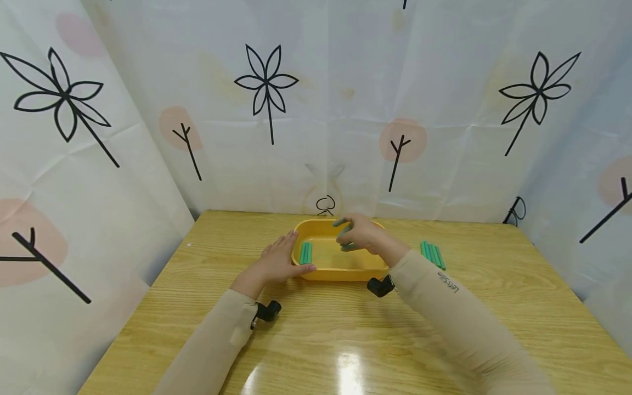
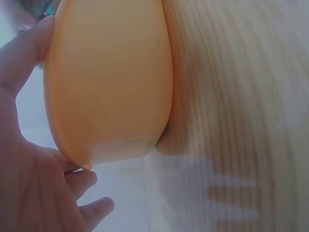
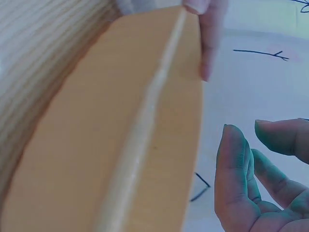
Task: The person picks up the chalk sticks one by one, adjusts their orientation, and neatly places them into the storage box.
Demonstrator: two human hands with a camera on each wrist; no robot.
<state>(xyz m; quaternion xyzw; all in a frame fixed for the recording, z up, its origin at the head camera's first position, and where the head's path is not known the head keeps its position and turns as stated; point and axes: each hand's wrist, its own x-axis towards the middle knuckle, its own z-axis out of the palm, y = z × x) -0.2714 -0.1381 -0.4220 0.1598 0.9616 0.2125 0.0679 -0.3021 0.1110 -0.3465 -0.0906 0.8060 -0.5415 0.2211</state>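
A shallow yellow plastic basin [image 1: 340, 274] stands near the far edge of the table. My left hand [image 1: 278, 260] rests against its left end, fingers extended along the outside and thumb at the front rim; the left wrist view also shows the thumb on the rim. Over the inside of the basin hovers my right hand [image 1: 359, 233], its fingers loosely bent. Between the right thumb and fingers [image 3: 231, 164] nothing is seen, and those fingers look greenish. Inside the basin, at its left end, lie a few green sticks [image 1: 306, 253] side by side.
More green sticks [image 1: 433, 255] lie in a row on the wooden table [image 1: 306, 340], to the right of the basin. A white cloth [image 1: 326, 109] printed with flowers and trees hangs behind the table and along both sides. Each wrist wears a small black camera [image 1: 268, 311].
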